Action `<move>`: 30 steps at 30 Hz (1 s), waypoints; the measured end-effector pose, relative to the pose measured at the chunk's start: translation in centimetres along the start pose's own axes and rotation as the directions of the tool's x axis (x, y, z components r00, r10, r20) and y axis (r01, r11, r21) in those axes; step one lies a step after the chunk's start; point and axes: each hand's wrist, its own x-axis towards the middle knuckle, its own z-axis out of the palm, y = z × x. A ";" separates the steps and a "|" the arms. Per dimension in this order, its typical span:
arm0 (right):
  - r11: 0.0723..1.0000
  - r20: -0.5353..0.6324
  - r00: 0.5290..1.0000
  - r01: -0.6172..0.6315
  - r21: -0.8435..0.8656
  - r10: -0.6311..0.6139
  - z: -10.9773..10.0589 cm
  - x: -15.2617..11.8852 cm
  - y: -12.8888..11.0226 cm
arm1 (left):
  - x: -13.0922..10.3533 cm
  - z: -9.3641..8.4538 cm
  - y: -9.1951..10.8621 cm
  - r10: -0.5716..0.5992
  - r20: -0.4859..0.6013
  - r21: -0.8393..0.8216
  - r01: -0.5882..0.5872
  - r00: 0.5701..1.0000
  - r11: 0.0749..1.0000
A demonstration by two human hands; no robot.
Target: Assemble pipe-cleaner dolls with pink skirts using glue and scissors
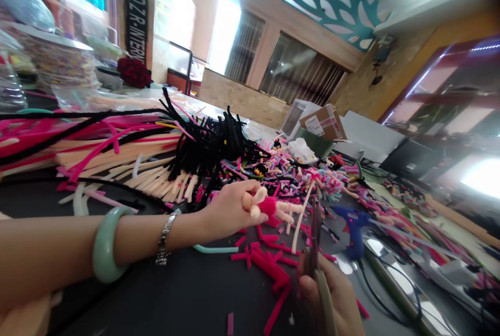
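Note:
My left hand [230, 210], with a green bangle and a metal watch at the wrist, is closed on a small pipe-cleaner doll [269, 206]. The doll has a pink body and cream-coloured limbs, and it lies sideways in my fingers. My right hand [332, 294] is wrapped round the handles of a pair of scissors [315, 242], whose blades point up and away from me. Just left of the blades stands a long cream pipe cleaner [302, 219]. Cut pink pieces [269, 265] lie on the dark table below the doll.
Bundles of cream stems [156, 174] and black stems [219, 140] lie at the back left. A blue glue gun [353, 226] rests at right beside a metal tray [402, 284] and cables. Small coloured pieces heap behind my hands. A cardboard box [324, 122] stands farther back.

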 end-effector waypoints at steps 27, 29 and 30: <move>1.000 0.002 1.000 0.006 -0.031 -0.006 0.2 0.1 -0.7 | 0.0 0.6 0.4 -0.227 0.174 -0.775 0.275 0.958 0.569; 0.999 0.001 1.000 0.006 -0.032 -0.006 0.2 0.1 -0.7 | 0.0 0.6 0.4 -0.210 0.146 -0.770 0.244 0.967 0.589; 0.999 0.000 1.000 0.007 -0.038 -0.007 0.2 0.1 -0.6 | 0.1 0.6 0.4 -0.195 0.131 -0.776 0.222 0.972 0.590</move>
